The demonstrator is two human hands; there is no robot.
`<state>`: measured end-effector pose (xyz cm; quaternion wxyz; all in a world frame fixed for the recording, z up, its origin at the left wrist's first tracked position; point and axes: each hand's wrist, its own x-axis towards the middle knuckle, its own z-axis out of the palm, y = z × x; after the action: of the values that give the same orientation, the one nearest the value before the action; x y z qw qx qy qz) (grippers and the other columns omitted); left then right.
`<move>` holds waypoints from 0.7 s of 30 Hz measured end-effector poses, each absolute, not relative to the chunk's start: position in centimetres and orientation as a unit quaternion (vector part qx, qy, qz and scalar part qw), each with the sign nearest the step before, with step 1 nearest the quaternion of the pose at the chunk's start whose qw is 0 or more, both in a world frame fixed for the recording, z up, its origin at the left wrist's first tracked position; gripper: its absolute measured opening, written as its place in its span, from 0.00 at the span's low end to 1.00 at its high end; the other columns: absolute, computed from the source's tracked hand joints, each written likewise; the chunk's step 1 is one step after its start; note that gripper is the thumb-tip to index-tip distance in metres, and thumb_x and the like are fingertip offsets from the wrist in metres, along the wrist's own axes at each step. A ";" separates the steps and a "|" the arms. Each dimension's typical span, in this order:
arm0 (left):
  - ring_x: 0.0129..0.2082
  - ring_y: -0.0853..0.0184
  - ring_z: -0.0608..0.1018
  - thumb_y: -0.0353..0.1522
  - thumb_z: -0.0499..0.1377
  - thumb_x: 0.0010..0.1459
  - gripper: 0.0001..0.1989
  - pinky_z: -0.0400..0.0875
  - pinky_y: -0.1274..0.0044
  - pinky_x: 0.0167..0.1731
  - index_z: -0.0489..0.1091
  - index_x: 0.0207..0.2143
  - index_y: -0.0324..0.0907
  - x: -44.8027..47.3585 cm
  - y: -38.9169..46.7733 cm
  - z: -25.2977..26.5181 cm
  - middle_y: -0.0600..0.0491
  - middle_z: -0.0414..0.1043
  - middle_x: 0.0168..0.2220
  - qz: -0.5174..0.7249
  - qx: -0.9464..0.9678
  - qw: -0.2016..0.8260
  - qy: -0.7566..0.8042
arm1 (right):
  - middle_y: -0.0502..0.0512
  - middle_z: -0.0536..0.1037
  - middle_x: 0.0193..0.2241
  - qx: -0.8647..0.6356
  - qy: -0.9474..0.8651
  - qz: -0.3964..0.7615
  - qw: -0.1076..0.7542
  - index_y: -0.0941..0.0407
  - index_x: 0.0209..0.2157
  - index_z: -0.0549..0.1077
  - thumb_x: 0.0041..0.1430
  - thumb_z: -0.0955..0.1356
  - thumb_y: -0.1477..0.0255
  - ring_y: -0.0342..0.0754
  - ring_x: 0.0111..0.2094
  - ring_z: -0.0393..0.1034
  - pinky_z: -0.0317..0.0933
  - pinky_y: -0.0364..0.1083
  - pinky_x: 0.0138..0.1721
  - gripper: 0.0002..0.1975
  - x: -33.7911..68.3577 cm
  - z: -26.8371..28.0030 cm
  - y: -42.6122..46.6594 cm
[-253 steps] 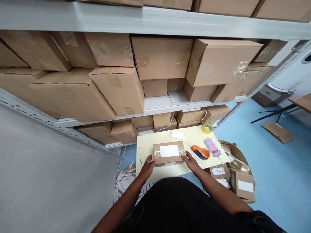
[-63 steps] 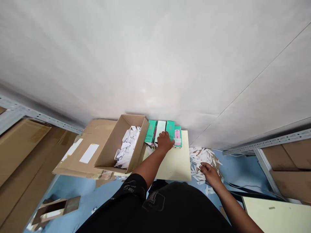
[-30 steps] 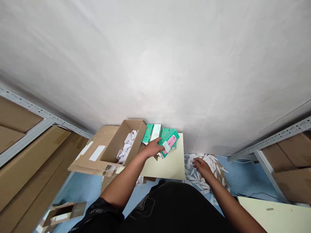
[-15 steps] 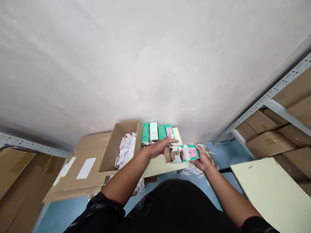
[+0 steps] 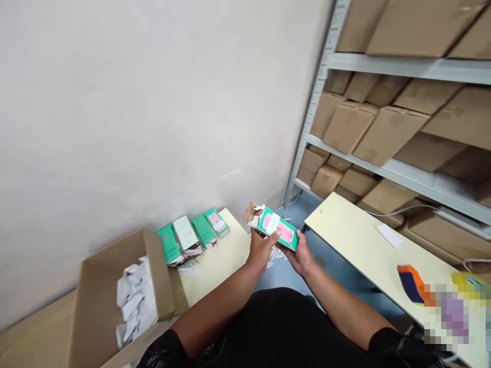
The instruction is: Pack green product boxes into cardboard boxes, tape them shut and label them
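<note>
A small green-and-pink carton (image 5: pixel 284 234) with a white band is held in front of me, tilted, its torn flaps sticking out at the upper left end. My left hand (image 5: pixel 263 248) grips its near side, thumb on top. Around the lower right end my right hand (image 5: pixel 301 253) is closed, with some fingers underneath. To the left, several similar cartons stand in a row by the wall, among them a white one (image 5: pixel 185 232) and a green one with a pink panel (image 5: pixel 217 223).
An open cardboard box (image 5: pixel 111 255) with white paper scraps (image 5: pixel 136 301) stands at the left. On the right, a pale table (image 5: pixel 345 225) bears an orange-and-navy object (image 5: pixel 412 283). Shelves with several brown boxes (image 5: pixel 391 130) rise behind. More scraps lie on the floor.
My view has swung right towards the shelves. My left hand has gone from the carton's torn end to its side and now grips it. The carton is now tilted.
</note>
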<state>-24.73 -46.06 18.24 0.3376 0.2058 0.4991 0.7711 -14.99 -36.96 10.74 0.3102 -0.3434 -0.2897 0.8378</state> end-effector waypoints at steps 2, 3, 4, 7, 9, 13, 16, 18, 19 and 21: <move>0.56 0.57 0.78 0.36 0.71 0.54 0.34 0.71 0.65 0.57 0.63 0.60 0.45 -23.1 -43.7 17.3 0.46 0.76 0.56 0.750 0.218 0.367 0.506 | 0.51 0.82 0.51 -0.356 -0.289 0.818 0.346 0.46 0.58 0.72 0.64 0.66 0.52 0.58 0.52 0.77 0.74 0.56 0.47 0.24 -12.0 10.4 -35.5; 0.54 0.57 0.79 0.36 0.71 0.53 0.32 0.72 0.65 0.56 0.65 0.58 0.44 -22.2 -42.4 16.7 0.47 0.77 0.54 0.738 0.223 0.376 0.514 | 0.51 0.82 0.52 -0.361 -0.291 0.811 0.357 0.45 0.59 0.71 0.64 0.66 0.52 0.57 0.53 0.76 0.74 0.55 0.47 0.25 -10.4 10.1 -34.6; 0.53 0.57 0.80 0.36 0.71 0.52 0.30 0.72 0.65 0.55 0.67 0.56 0.43 -21.3 -41.0 16.1 0.47 0.78 0.52 0.726 0.229 0.382 0.525 | 0.50 0.81 0.54 -0.367 -0.294 0.804 0.364 0.44 0.60 0.70 0.64 0.67 0.51 0.57 0.53 0.76 0.74 0.55 0.47 0.26 -8.6 9.9 -33.7; 0.48 0.57 0.81 0.35 0.71 0.48 0.27 0.73 0.65 0.52 0.70 0.50 0.42 -18.2 -36.3 14.6 0.48 0.79 0.47 0.690 0.260 0.385 0.554 | 0.52 0.78 0.57 -0.399 -0.312 0.781 0.365 0.43 0.63 0.67 0.63 0.67 0.48 0.56 0.53 0.76 0.73 0.54 0.46 0.29 -2.3 8.7 -30.4; 0.47 0.57 0.81 0.36 0.71 0.48 0.27 0.74 0.66 0.51 0.69 0.49 0.42 -15.9 -32.8 13.8 0.49 0.79 0.46 0.668 0.293 0.388 0.563 | 0.55 0.78 0.56 -0.438 -0.321 0.758 0.362 0.45 0.62 0.67 0.63 0.68 0.48 0.55 0.50 0.77 0.73 0.51 0.44 0.30 2.9 7.5 -28.1; 0.47 0.58 0.80 0.34 0.72 0.44 0.34 0.74 0.67 0.50 0.65 0.53 0.42 -11.2 -25.9 12.5 0.49 0.78 0.48 0.615 0.364 0.422 0.558 | 0.58 0.82 0.48 -0.525 -0.332 0.707 0.338 0.50 0.56 0.72 0.62 0.71 0.53 0.51 0.41 0.80 0.71 0.47 0.38 0.25 13.9 4.7 -24.3; 0.48 0.58 0.80 0.33 0.72 0.42 0.38 0.74 0.67 0.50 0.63 0.56 0.43 -7.6 -21.6 12.0 0.50 0.78 0.49 0.541 0.432 0.452 0.563 | 0.58 0.83 0.43 -0.577 -0.326 0.675 0.322 0.53 0.49 0.76 0.59 0.72 0.57 0.49 0.35 0.79 0.70 0.46 0.34 0.21 20.2 3.3 -22.5; 0.48 0.58 0.80 0.32 0.71 0.41 0.38 0.74 0.66 0.51 0.63 0.56 0.43 -5.5 -19.4 12.1 0.50 0.78 0.49 0.478 0.486 0.463 0.566 | 0.57 0.84 0.41 -0.588 -0.332 0.666 0.317 0.53 0.47 0.77 0.57 0.73 0.58 0.49 0.33 0.79 0.69 0.46 0.33 0.19 22.6 2.9 -21.4; 0.49 0.58 0.80 0.31 0.71 0.42 0.38 0.74 0.66 0.52 0.64 0.57 0.44 -4.6 -18.4 12.3 0.51 0.78 0.50 0.447 0.513 0.468 0.564 | 0.57 0.84 0.40 -0.586 -0.340 0.663 0.317 0.53 0.46 0.78 0.56 0.74 0.59 0.49 0.34 0.79 0.69 0.46 0.33 0.19 23.3 2.9 -20.8; 0.50 0.57 0.79 0.31 0.72 0.42 0.39 0.73 0.66 0.53 0.64 0.58 0.44 -3.1 -16.7 12.5 0.50 0.77 0.51 0.396 0.561 0.472 0.554 | 0.55 0.84 0.40 -0.578 -0.363 0.657 0.319 0.52 0.46 0.79 0.54 0.74 0.60 0.51 0.35 0.79 0.69 0.47 0.34 0.19 23.9 3.0 -19.7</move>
<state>-3.06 -16.71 12.47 0.4716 0.5606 0.5539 0.3955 23.94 -19.71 3.02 0.3192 -0.5778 -0.3634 0.6574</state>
